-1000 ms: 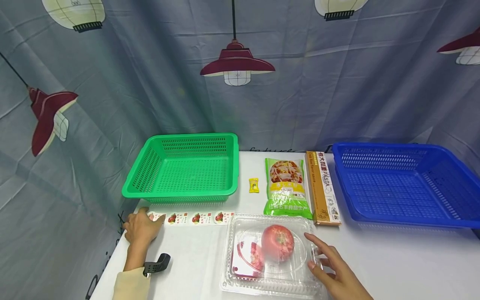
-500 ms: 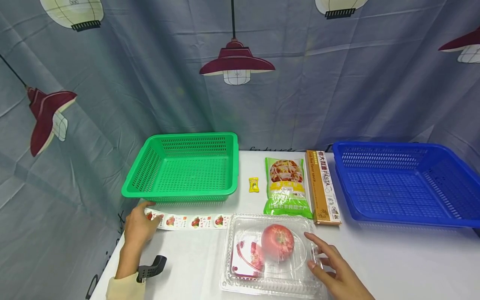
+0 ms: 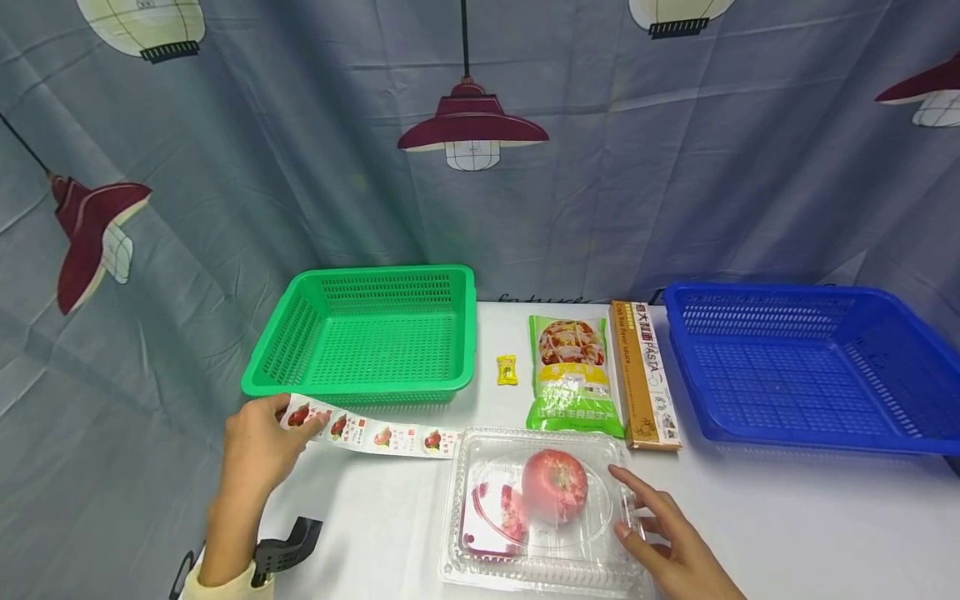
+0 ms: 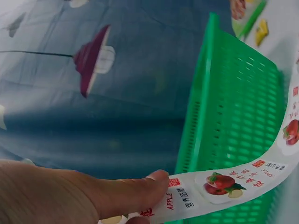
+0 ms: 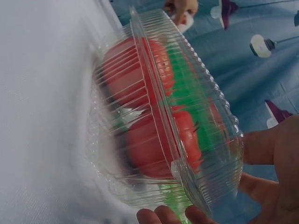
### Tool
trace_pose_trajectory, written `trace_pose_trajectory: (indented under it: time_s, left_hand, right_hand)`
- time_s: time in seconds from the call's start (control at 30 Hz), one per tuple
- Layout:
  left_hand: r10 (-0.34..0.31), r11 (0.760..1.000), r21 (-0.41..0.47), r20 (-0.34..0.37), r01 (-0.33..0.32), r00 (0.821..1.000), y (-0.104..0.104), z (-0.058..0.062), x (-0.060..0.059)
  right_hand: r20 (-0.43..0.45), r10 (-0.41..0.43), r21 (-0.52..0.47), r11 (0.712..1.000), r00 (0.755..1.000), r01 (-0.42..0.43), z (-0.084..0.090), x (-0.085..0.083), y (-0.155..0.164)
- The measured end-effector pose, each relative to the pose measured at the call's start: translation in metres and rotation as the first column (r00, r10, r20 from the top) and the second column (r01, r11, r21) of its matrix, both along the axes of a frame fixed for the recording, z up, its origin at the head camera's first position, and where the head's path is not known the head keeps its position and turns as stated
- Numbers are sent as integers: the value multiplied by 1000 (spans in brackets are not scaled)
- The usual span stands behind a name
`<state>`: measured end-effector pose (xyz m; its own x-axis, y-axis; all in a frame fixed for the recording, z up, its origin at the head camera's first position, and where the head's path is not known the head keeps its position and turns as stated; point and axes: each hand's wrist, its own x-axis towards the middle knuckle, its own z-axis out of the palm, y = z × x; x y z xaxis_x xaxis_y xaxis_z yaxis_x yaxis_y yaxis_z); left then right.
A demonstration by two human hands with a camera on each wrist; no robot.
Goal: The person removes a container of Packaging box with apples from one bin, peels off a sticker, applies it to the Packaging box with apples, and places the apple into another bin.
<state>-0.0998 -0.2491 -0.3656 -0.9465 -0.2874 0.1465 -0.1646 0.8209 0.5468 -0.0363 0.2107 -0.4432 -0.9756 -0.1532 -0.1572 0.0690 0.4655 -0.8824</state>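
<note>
White bench (image 3: 787, 517), lamp-print curtain | left hand (image 3: 255, 446) pinches apple sticker strip (image 3: 375, 433), lifting its end for peeling | right hand (image 3: 671, 542) fingers relaxed, steadying clear clamshell (image 3: 540, 508) with apple (image 3: 555, 486)

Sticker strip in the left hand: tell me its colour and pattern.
White strip with red apple pictures and red text; clearest in the left wrist view.

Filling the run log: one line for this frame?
left hand: pinches label strip | right hand: rests on clamshell | apple: inside
</note>
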Motion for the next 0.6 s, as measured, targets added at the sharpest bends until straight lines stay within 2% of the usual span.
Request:
trace_pose_trajectory:
  time_s: [0.1,0.17,0.23,0.33,0.47,0.6]
  left_hand:
    - [-38,999,33,-33,39,999,5,12,2]
    - [-71,996,46,-84,75,994,9,19,3]
    - [-114,991,45,-154,123,981,14,25,2]
    - [-184,979,45,-229,199,956,25,34,2]
    - [-270,951,71,-275,300,923,41,45,3]
    - [-354,918,69,-296,390,887,59,54,4]
  right_hand:
    - [-10,-12,-27,1000,1000,12,0,1,0]
    - [-19,-29,-39,999,999,28,1,2,0]
    - [-56,-36,-38,999,998,34,3,3,0]
    - [-182,-29,12,999,983,32,4,3,0]
    - [-360,-7,107,993,933,49,11,-1,-1]
    - [-499,1,145,986,867,82,26,-9,-5]
